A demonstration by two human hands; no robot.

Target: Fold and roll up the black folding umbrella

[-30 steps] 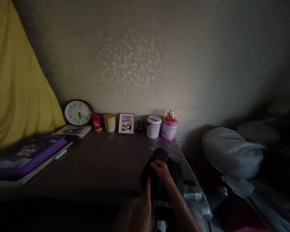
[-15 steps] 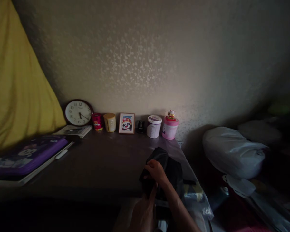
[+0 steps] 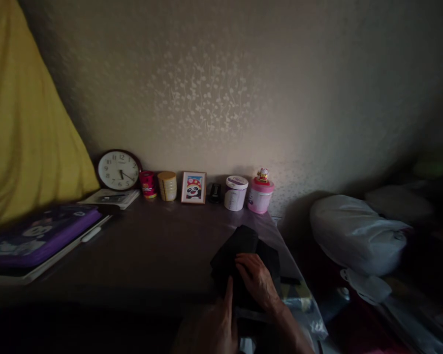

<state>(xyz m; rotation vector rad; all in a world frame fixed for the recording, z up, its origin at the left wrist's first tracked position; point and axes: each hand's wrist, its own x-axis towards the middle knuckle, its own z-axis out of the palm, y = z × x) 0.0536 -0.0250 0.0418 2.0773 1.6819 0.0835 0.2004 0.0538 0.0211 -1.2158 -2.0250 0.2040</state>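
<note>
A piece of black cloth (image 3: pixel 239 238), folded into a soft heap, lies at the right front part of the table. On top of it rests my right hand (image 3: pixel 257 279), its fingers bent together over the fabric and closed on a bit of it. Nearer to me is my left hand (image 3: pixel 223 322), with the index finger stretched out against the cloth's front part. Its other fingers are dark and hard to make out. Shadow hides the lower edge of the cloth.
Along the wall stand a clock (image 3: pixel 118 170), a red can (image 3: pixel 148 185), a yellowish canister (image 3: pixel 167 187), a picture frame (image 3: pixel 194 188), a white tub (image 3: pixel 236 193) and a pink tub (image 3: pixel 260 196). A purple case (image 3: pixel 59 238) lies left. White bags (image 3: pixel 354 231) sit beyond the table's right edge.
My right hand has shifted right and slightly down, from pinching the raised fabric to lying over it. The cloth's left part now spreads flatter. My left hand has drawn slightly down.
</note>
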